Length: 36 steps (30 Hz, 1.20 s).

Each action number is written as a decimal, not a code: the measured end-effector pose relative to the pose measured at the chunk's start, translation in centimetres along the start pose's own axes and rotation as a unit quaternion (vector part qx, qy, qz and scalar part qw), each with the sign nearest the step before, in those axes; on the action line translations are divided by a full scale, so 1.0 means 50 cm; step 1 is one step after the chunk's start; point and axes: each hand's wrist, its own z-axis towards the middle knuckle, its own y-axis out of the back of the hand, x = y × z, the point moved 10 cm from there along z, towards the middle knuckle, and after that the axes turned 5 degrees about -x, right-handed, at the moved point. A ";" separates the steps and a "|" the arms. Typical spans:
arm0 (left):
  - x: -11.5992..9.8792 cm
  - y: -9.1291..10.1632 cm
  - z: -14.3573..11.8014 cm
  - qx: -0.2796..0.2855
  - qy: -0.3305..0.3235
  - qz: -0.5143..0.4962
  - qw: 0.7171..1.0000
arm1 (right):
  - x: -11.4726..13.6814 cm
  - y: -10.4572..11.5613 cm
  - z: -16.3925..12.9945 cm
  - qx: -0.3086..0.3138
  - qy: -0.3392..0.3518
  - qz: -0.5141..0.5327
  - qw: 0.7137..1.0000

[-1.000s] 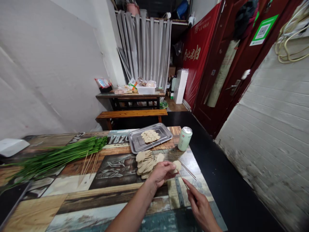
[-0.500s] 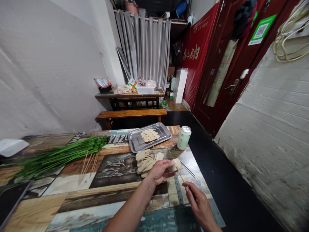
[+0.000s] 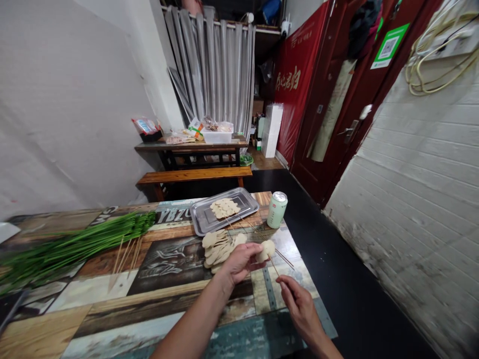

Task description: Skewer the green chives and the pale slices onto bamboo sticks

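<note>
Pale round slices [image 3: 266,251] of food, of a kind I cannot make out, are pinched in my left hand [image 3: 241,262]. My right hand [image 3: 297,297] is closed on the lower end of a thin wooden skewer [image 3: 274,267], whose upper end meets the slices. Just beyond my left hand lies a pile of similar pale slices [image 3: 219,248] on the table. Behind it a metal tray [image 3: 200,219] carries more slices [image 3: 225,207], with skewers sticking out toward me. A few loose skewers [image 3: 285,258] lie right of the held slices.
A green drink can [image 3: 277,210] stands by the table's right edge. Long green stalks [image 3: 82,242] lie at the left, with several bare skewers [image 3: 129,255] beside them. A wooden bench [image 3: 194,174] and a second table [image 3: 183,146] with bags and a plastic box [image 3: 217,134] are farther back.
The whole view has shifted, so everything sits a little farther left. Both hands keep their hold on the slices and the skewer, with little visible change between them.
</note>
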 end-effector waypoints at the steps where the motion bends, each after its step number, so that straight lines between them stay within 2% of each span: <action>1: 0.000 -0.002 0.000 0.000 0.001 0.001 1.000 | -0.001 0.001 0.000 -0.001 -0.001 0.000 1.000; 12: 0.001 -0.017 0.000 0.012 -0.006 0.001 1.000 | 0.002 0.005 0.001 -0.007 -0.005 0.019 1.000; 19: 0.004 -0.021 0.002 0.020 -0.008 0.014 1.000 | -0.016 0.000 -0.005 0.005 -0.035 0.023 0.999; 25: 0.005 -0.027 -0.003 0.022 -0.004 0.014 1.000 | -0.006 0.006 -0.003 -0.006 -0.025 0.029 0.999; 36: -0.010 -0.026 -0.007 0.009 -0.060 0.085 0.995 | -0.020 0.016 -0.003 -0.008 -0.026 0.014 1.000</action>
